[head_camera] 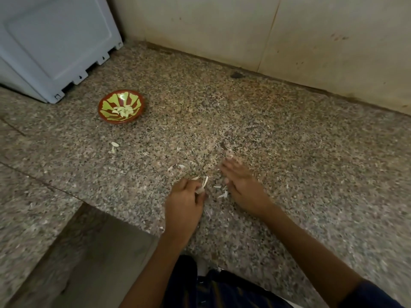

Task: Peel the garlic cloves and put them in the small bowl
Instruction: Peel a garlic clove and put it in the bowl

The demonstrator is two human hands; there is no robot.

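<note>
Your left hand [185, 197] sits near the front edge of the counter [289, 141], fingers curled around a garlic piece [201, 188] with loose white skin sticking up from the grip. Your right hand [241, 185] is just beside it, flat over the counter with fingers straight and spread, holding nothing; it's motion-blurred, so you can't tell if the fingertips touch the stone. Bits of garlic skin [223, 194] lie on the counter between and around both hands. Two more pale scraps [114, 146] lie further left, between your hands and the small bowl [106, 106]. The bowl, red with a yellow-green pattern, stands well apart to the upper left, with peeled cloves [124, 111] piled in its middle. A grey-white appliance [55, 45] stands just behind the bowl, against the wall [222, 25].
</note>
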